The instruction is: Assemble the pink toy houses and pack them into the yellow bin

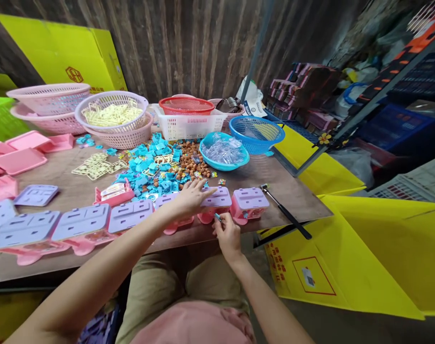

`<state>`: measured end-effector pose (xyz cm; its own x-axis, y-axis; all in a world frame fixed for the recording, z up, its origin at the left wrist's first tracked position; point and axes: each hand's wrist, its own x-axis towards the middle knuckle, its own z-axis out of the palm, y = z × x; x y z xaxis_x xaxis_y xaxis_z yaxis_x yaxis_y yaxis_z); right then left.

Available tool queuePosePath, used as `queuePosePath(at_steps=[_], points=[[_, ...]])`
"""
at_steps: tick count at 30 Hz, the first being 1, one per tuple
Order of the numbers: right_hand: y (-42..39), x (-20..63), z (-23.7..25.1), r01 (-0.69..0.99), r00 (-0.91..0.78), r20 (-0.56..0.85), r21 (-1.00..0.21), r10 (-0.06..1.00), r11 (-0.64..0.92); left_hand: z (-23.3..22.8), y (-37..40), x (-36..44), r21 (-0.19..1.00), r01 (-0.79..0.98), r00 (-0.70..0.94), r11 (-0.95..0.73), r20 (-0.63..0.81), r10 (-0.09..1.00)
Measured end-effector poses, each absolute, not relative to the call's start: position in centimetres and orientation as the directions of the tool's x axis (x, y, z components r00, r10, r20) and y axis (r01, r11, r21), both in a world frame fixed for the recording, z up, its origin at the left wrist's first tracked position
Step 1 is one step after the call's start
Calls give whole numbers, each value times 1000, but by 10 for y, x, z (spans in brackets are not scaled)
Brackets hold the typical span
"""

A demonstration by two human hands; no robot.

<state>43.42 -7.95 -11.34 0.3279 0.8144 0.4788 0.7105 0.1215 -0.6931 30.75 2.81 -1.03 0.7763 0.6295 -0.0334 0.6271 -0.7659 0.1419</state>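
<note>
Setting: a person sits at a wooden table (296,200) strewn with small plastic toy parts, seen from a head camera looking down.
Left hand: the left hand (193,196) lies flat, fingers spread, pressing on a lilac lid (219,196) that sits on a pink tray; it grips nothing.
Right hand: the right hand (227,232) sits at the table's near edge, fingertips pinched on a small blue piece (217,217), just below the same lilac lid.
Row: more lilac-topped pink trays (81,222) line the near edge to the left; one further lilac-topped tray (249,200) stands just to the right.
Supplies: a heap of blue plastic pieces (151,169) and brown beads (192,165) lies behind the row, with a blue bowl of clear bags (223,152) and several baskets (112,112) beyond.
Step in hand: seemingly fitting the blue piece to the held tray.
Next move: likely calls for steady pressure from the left hand while the right guides the piece into place.
</note>
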Motion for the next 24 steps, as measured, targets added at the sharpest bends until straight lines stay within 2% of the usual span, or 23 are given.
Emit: queuePosePath(at_steps=[3, 6, 12, 24], points=[[-70, 427, -122, 723, 346, 489, -683, 801, 104, -20, 39, 313, 175, 579, 815, -797, -149, 560], [-65, 425, -127, 743, 356, 520, -661, 777, 102, -20, 44, 316, 221, 563, 827, -797, -159, 540], [-63, 423, -135, 779, 323, 599, -607, 733, 153, -9, 50, 317, 207, 548, 831, -810, -245, 500], [-62, 420, -140, 833, 289, 687, -524, 666, 179, -18, 61, 317, 219, 485, 869, -847, -231, 438]])
